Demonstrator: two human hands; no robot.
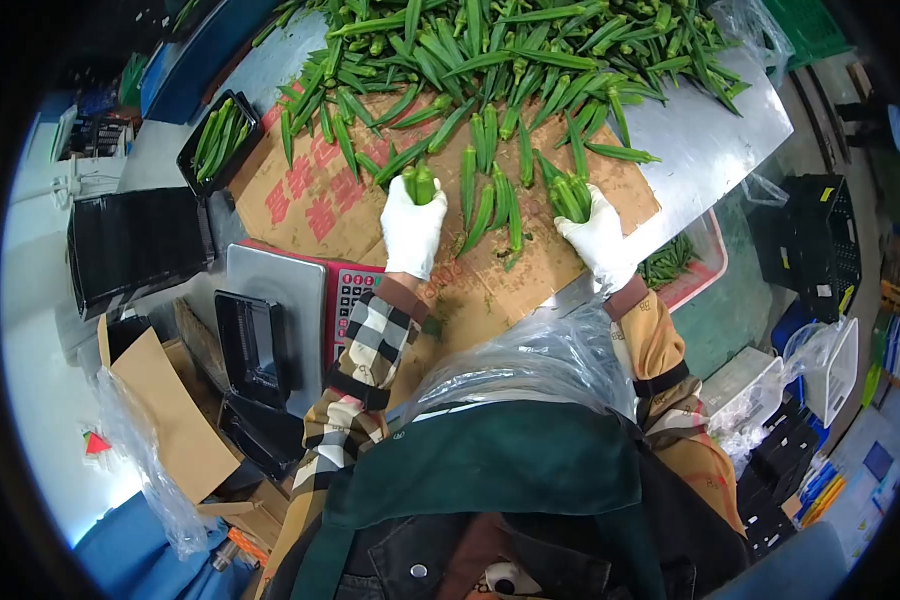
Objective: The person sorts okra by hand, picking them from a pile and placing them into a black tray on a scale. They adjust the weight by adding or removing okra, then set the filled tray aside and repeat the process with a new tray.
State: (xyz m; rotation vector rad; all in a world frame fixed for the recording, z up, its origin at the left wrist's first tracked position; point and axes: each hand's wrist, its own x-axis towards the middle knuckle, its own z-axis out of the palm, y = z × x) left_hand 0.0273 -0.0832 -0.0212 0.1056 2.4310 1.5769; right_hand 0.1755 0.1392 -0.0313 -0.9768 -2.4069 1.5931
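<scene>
My left hand [413,232], in a white glove, is closed around a few okra pods [419,184] over the cardboard sheet [345,225]. Also gloved in white, my right hand [599,236] grips a small bunch of okra [569,197] at the sheet's right side. Between the hands, several loose okra pods [500,205] lie on the cardboard. A large okra heap [530,60] spreads across the far side of the table. The undersides of both held bunches are hidden by my fingers.
A black tray holding okra [218,140] sits at the left. Nearer are a scale [280,268] with an empty black tray [250,345] on it and an open cardboard box [165,420]. A red-rimmed crate [715,262] containing okra stands below the table's right edge.
</scene>
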